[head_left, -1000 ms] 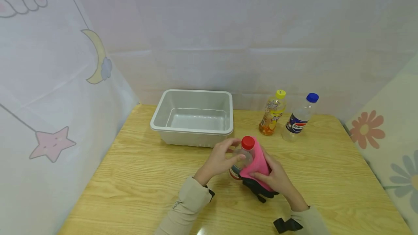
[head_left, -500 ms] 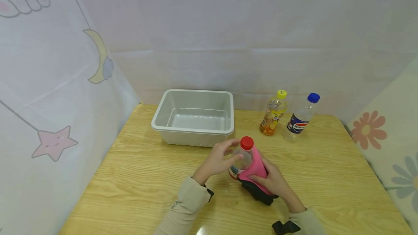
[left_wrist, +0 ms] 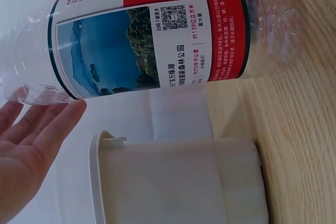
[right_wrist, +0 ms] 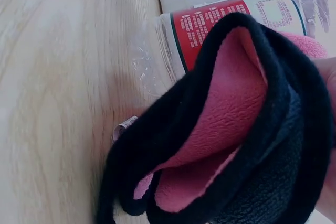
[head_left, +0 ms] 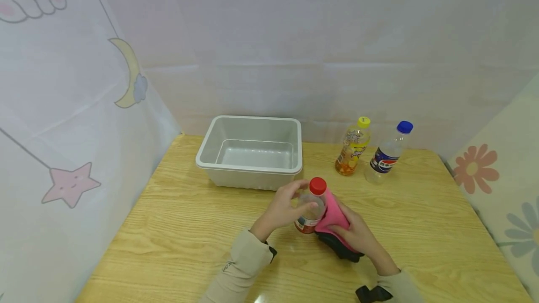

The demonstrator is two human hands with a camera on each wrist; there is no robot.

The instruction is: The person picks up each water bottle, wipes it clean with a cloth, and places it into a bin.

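Note:
An upright clear plastic bottle (head_left: 306,223) with a red cap and a red and white label stands on the table. My left hand (head_left: 281,208) holds its upper part, thumb on the near side and fingers behind. In the left wrist view, that hand's fingers (left_wrist: 58,124) touch the bottle's shoulder (left_wrist: 47,85). My right hand (head_left: 357,232) grips a folded cloth (head_left: 334,216), pink on one face and black on the other, against the bottle's right side. In the right wrist view, the cloth's folds (right_wrist: 226,98) hide part of the bottle (right_wrist: 210,27) and most of that hand.
A grey plastic basin (head_left: 248,177) stands behind and left of the bottle. At the back right are a yellow-capped bottle (head_left: 353,148) and a blue-capped bottle (head_left: 384,159), both upright. A white printed curtain (head_left: 269,50) hangs behind the wooden table (head_left: 177,228).
My right hand and the cloth have shifted slightly right along the bottle, so more of its label shows. The left hand has stayed at the bottle's upper part.

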